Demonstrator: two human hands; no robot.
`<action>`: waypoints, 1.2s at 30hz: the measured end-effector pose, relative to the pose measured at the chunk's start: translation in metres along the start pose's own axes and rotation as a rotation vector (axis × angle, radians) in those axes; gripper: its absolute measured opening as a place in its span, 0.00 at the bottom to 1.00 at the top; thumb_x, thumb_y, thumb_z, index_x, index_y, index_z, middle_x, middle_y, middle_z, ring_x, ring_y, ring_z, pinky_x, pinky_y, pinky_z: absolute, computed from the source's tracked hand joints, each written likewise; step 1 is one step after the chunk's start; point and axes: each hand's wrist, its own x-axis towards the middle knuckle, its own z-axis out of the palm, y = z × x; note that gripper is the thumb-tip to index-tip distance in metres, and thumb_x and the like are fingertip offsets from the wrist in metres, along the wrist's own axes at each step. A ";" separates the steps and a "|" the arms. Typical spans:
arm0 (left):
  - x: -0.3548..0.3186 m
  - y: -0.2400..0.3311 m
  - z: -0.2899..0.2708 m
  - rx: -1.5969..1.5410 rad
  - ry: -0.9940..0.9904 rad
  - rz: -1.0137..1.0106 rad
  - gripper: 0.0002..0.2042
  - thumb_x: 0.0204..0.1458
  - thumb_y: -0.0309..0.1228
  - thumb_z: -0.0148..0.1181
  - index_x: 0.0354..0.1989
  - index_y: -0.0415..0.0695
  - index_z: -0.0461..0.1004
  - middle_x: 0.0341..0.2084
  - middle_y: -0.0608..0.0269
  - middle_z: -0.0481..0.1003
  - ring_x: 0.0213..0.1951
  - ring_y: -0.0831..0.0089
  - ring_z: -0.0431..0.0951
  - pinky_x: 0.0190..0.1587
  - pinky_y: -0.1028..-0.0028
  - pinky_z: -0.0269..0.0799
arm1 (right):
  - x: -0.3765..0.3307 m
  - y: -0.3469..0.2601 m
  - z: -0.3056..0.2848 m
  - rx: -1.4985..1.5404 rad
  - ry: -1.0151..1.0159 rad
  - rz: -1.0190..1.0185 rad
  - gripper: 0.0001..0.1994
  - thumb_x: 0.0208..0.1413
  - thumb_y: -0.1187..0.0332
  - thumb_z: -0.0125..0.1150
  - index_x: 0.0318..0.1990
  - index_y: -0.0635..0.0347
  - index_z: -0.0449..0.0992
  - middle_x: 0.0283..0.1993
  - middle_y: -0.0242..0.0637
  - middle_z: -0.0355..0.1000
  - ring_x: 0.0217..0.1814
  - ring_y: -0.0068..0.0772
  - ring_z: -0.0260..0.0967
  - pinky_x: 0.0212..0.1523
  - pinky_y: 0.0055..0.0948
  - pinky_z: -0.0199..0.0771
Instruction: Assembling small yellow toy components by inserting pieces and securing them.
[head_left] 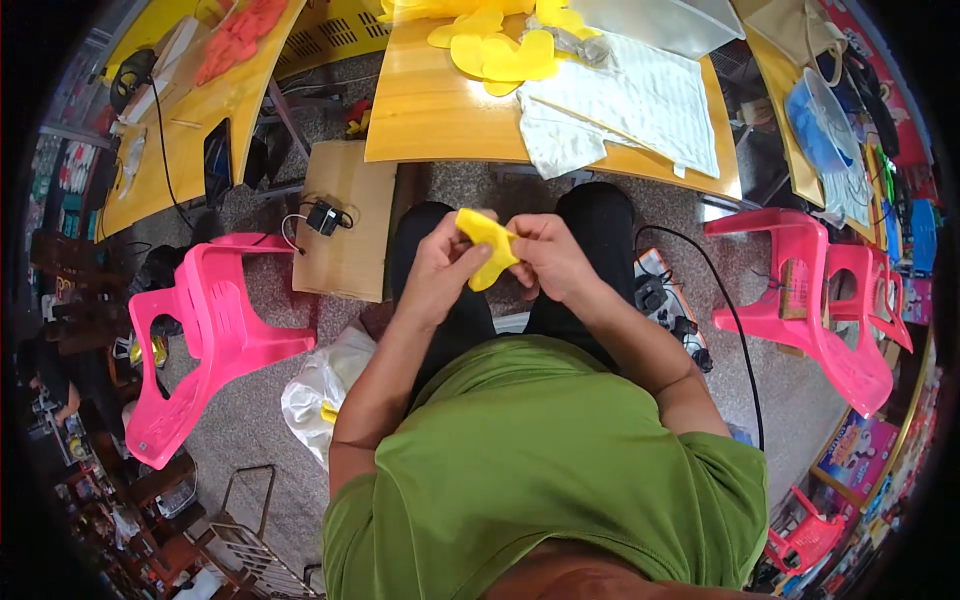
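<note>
A soft yellow piece [492,240] with rounded ends, perhaps cloth or felt, is held above my lap. My left hand [440,268] is closed on it, thumb across its front and fingers behind. My right hand [552,256] pinches its right edge between thumb and fingertips. Whether anything small is in the right fingertips is too fine to see. More flat yellow pieces [505,58] with rounded outlines lie heaped on the wooden table [440,120] in front of me, out of my hands' reach at this moment.
On the table are a white cloth [655,105], a thin stick [600,130] and a translucent bin [670,22]. Pink plastic chairs [225,325] stand at both sides. A cardboard box [345,225] and white bag [325,385] sit left of my legs; a black cable [735,320] hangs right.
</note>
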 end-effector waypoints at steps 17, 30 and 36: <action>0.021 -0.014 -0.034 -0.378 0.458 0.001 0.09 0.56 0.35 0.54 0.35 0.42 0.72 0.20 0.69 0.70 0.15 0.84 0.65 0.13 0.85 0.54 | 0.066 -0.083 -0.137 -1.760 0.663 -0.748 0.03 0.41 0.71 0.60 0.25 0.57 0.73 0.29 0.39 0.66 0.35 0.44 0.64 0.32 0.40 0.64; 0.028 -0.005 -0.033 -0.578 0.421 0.211 0.08 0.57 0.30 0.52 0.38 0.39 0.71 0.31 0.64 0.74 0.33 0.75 0.75 0.40 0.75 0.72 | -0.038 -0.048 -0.004 -1.108 0.211 -0.508 0.02 0.50 0.77 0.55 0.32 0.63 0.69 0.25 0.43 0.65 0.23 0.43 0.67 0.23 0.31 0.64; 0.021 -0.002 -0.030 -0.486 0.390 0.319 0.09 0.57 0.31 0.51 0.40 0.39 0.69 0.32 0.56 0.75 0.36 0.69 0.76 0.42 0.71 0.73 | -0.044 -0.028 0.002 -1.090 0.186 -0.625 0.01 0.53 0.77 0.54 0.31 0.65 0.71 0.21 0.36 0.64 0.20 0.27 0.61 0.20 0.24 0.59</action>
